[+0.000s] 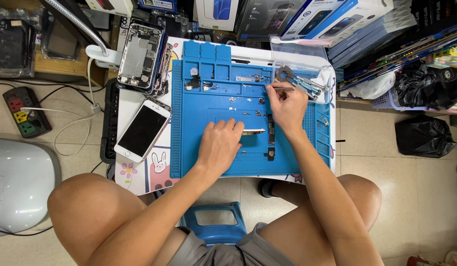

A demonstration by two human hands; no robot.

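My left hand (219,144) rests on the blue repair mat (189,148), fingers curled over a small flat metal phone part (253,132) that pokes out to the right. Higher up and to the right, my right hand (287,106) pinches a pair of tweezers (282,89), tips pointing left over the mat's upper area. A dark strip component (271,134) lies on the mat between my hands, with a small dark part (270,154) below it. Tiny screws and bits (236,100) are scattered on the mat.
A white phone (142,130) lies screen up left of the mat. Opened phone housings (141,55) are stacked above it. Tools (302,81) sit in a clear tray at the mat's top right. Boxes crowd the back, a power strip (24,112) and black bag (423,135) lie on the floor.
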